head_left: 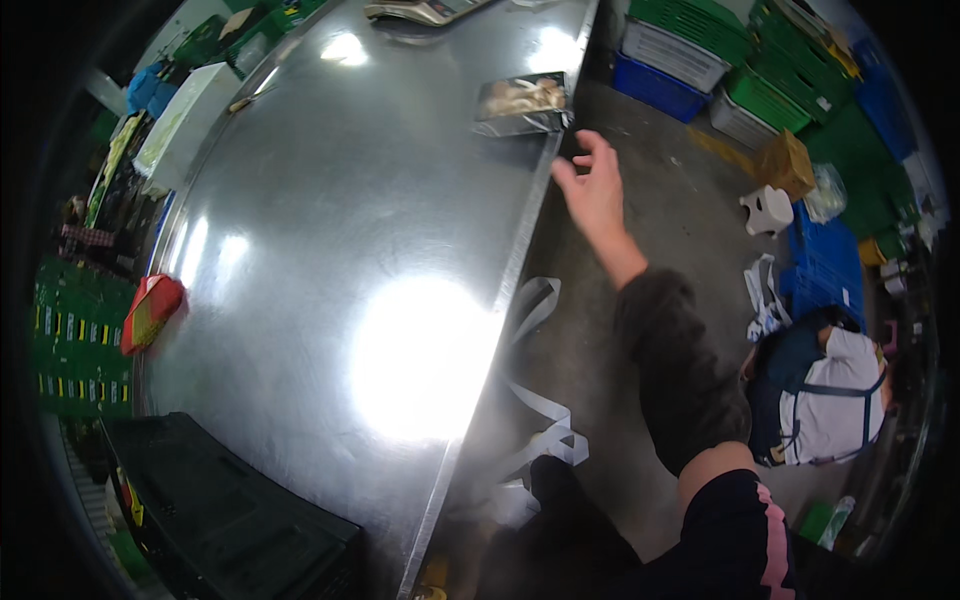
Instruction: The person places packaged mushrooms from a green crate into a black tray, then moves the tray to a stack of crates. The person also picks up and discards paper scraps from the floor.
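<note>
My right hand (598,184) reaches out past the right edge of the steel table (322,202), its fingers loosely curled and apart, with nothing in it. Just beyond the fingertips, a black tray of pale mushrooms (525,97) in clear film lies at the table's edge. A small gap separates the hand from the tray. My left hand is out of view. Loops of white strapping (555,420) hang or lie beside the table, near my legs; what holds them is unclear.
A scale (427,9) stands at the table's far end. A dark plastic crate (217,502) is at the near left, a red-and-yellow bundle (154,311) on the left edge. Stacked crates (671,56), a white stool (766,210) and a bending person (825,390) occupy the right.
</note>
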`<state>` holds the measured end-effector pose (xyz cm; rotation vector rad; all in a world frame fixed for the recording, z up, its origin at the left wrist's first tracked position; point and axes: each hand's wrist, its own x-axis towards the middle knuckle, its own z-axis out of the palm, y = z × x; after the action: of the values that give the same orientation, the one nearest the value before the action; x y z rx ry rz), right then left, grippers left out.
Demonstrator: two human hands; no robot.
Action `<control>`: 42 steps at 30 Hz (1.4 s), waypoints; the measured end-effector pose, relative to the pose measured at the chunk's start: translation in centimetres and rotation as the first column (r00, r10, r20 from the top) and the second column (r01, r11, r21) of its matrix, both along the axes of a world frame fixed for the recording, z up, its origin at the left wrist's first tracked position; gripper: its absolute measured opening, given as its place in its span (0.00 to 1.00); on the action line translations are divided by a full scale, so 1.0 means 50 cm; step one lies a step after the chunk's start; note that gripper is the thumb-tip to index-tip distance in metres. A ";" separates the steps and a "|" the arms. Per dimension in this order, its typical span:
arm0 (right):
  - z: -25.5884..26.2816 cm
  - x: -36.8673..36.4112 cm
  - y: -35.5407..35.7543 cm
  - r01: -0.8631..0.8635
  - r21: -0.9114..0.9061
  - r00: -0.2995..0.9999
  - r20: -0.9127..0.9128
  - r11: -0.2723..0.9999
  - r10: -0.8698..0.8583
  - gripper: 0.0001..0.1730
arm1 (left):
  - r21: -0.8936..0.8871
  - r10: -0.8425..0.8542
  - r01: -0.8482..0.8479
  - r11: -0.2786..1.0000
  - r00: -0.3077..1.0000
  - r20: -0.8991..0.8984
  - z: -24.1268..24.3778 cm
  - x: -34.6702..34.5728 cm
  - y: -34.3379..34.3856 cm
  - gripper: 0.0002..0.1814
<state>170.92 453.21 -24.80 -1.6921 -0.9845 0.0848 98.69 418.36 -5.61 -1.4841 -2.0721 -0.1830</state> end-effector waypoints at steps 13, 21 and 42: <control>-0.138 0.275 0.232 0.051 -0.403 0.989 0.146 0.914 0.010 0.26 | 0.160 -0.005 -0.067 0.985 0.912 0.410 0.056 0.142 0.052 0.16; -0.041 0.114 0.177 -0.160 -0.575 0.969 0.062 0.802 0.238 0.26 | 0.124 -0.091 0.069 0.990 0.980 0.179 0.087 0.151 0.003 0.17; 0.760 -0.966 -0.590 -0.958 -0.286 -0.111 0.334 -0.012 0.936 0.15 | 0.231 -0.301 0.246 0.941 0.921 0.245 0.153 0.070 -0.184 0.18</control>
<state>122.62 423.73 13.18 -0.4730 -2.4614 0.6709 102.20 409.18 2.03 -1.6976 -1.9730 -0.7240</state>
